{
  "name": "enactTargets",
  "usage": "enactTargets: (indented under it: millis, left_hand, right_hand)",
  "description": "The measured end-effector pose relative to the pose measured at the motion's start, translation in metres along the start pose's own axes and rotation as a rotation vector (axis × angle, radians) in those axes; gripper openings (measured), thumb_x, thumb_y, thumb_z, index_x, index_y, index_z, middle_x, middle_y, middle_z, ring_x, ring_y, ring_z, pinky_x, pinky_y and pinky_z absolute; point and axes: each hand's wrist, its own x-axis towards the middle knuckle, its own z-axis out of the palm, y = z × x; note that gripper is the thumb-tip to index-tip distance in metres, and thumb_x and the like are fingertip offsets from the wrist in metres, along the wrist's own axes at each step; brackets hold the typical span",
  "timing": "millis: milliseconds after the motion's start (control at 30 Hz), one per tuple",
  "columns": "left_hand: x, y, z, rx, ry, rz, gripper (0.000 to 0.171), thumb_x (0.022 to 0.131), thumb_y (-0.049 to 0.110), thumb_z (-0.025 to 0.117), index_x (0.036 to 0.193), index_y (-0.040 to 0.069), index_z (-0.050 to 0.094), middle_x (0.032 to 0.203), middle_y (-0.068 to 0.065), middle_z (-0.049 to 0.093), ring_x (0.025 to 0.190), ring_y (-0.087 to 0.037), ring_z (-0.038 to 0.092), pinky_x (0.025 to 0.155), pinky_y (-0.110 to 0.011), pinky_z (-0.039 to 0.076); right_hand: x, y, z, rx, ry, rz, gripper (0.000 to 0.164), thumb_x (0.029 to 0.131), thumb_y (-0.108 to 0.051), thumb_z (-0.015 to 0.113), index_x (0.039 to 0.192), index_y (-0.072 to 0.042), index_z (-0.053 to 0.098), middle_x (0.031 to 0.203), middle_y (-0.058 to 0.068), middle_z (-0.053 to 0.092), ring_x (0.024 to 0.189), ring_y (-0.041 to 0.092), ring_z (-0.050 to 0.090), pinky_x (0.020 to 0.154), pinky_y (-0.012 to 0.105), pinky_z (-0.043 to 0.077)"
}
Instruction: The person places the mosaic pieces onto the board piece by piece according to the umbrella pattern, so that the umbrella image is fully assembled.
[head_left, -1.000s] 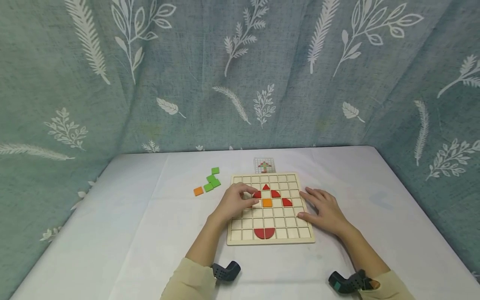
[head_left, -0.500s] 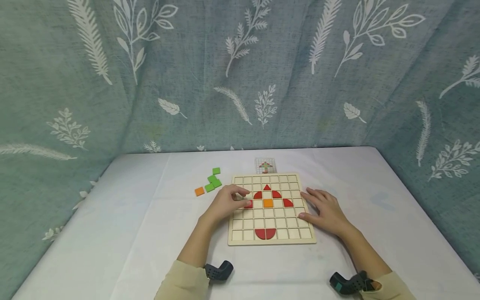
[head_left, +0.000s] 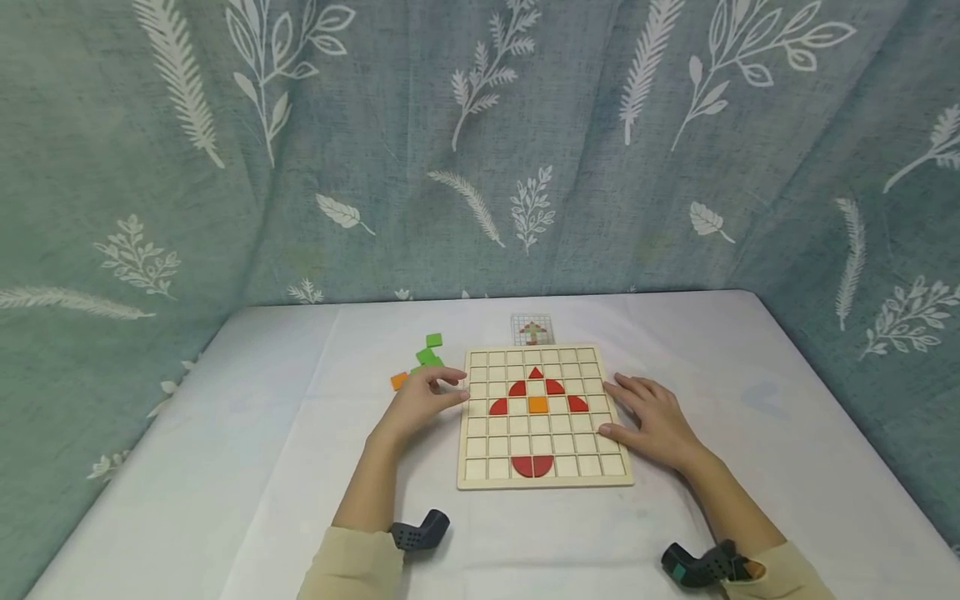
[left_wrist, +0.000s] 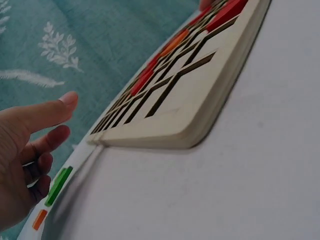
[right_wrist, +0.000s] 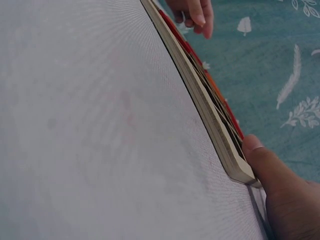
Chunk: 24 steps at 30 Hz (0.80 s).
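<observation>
A wooden grid board [head_left: 544, 479] lies on the table. Set in its cells are a red triangle [head_left: 535, 373], red quarter-round tiles such as the left one [head_left: 498, 407], and an orange square tile [head_left: 537, 405]. At the near side, two red quarter-rounds [head_left: 532, 466] form a half disc. My left hand [head_left: 415, 404] hovers by the board's left edge, thumb and fingers apart, holding nothing; the left wrist view shows its thumb [left_wrist: 52, 112] extended. My right hand [head_left: 651, 421] rests along the right edge, its thumb [right_wrist: 255, 150] lying on the frame.
Green square tiles [head_left: 426, 357] lie left of the board, partly hidden behind my left hand. Beside them is an orange tile [head_left: 399, 381]. A clear card [head_left: 532, 330] with a gridded picture sits beyond the board's far edge. A patterned curtain [head_left: 420, 167] hangs behind the table.
My left hand set a red quarter-round into the board's left side, let go of it, and drew back left past the edge. The right hand stayed in place.
</observation>
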Motion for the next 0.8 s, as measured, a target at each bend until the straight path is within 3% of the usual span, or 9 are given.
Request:
enactTargets:
  millis: [433, 800]
  left_hand:
    - [-0.002, -0.014, -0.023, 0.013, 0.057, -0.037, 0.041, 0.08, 0.028, 0.075, 0.116, 0.01, 0.066, 0.108, -0.007, 0.063, 0.096, -0.021, 0.055, 0.077, -0.031, 0.045]
    - [-0.008, -0.027, -0.047, 0.064, 0.161, -0.07, 0.045, 0.084, 0.023, 0.071, 0.125, 0.009, 0.06, 0.119, -0.014, 0.056, 0.101, -0.026, 0.052, 0.08, -0.035, 0.044]
  right_hand:
    - [-0.001, 0.004, -0.001, -0.006, 0.008, 0.011, 0.069, 0.08, -0.046, 0.068, 0.137, -0.01, 0.05, 0.144, 0.016, 0.042, 0.128, 0.039, 0.035, 0.102, 0.061, 0.022]
    - [0.001, 0.004, 0.003, 0.001, 0.026, -0.003, 0.068, 0.079, -0.046, 0.069, 0.136, -0.011, 0.052, 0.143, 0.016, 0.044, 0.129, 0.039, 0.035, 0.102, 0.061, 0.022]
